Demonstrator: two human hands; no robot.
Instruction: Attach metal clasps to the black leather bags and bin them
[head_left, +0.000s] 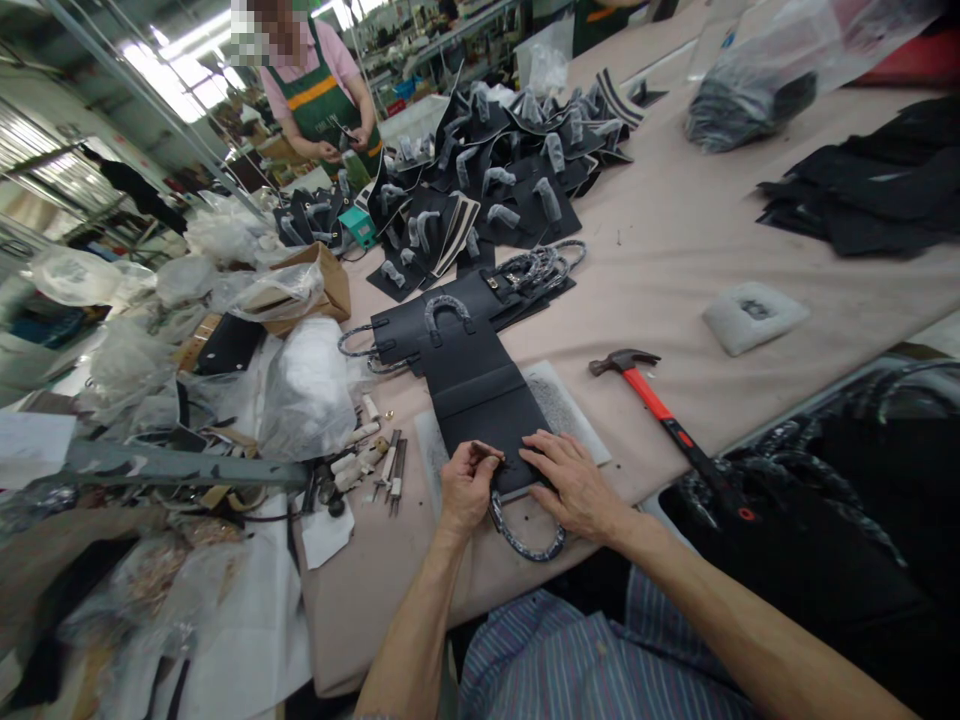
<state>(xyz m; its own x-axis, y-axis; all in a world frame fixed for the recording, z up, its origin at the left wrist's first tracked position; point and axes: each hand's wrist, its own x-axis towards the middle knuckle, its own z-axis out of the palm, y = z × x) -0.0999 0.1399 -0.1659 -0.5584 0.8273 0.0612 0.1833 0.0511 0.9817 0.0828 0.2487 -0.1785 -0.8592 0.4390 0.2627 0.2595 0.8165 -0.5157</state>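
A long black bag panel (480, 380) lies over a pale board (574, 410) at the table's near edge. My left hand (466, 485) is pinched closed at the panel's near end, by the base of a plastic-wrapped handle (529, 548). Whatever sits between those fingertips is too small to make out. My right hand (574, 485) rests on the panel's right side, fingers stretched out and apart. The wrapped handle loops toward me between the hands. Another wrapped handle (448, 312) is at the panel's far end.
Right of the panel lies a claw hammer (660, 405), near a white block (754, 315). Punch tools (394, 475) lie at left. Behind are stacked panels with handles (536, 270) and a heap of black pieces (510, 170). A co-worker in a green apron (326, 105) stands across the table.
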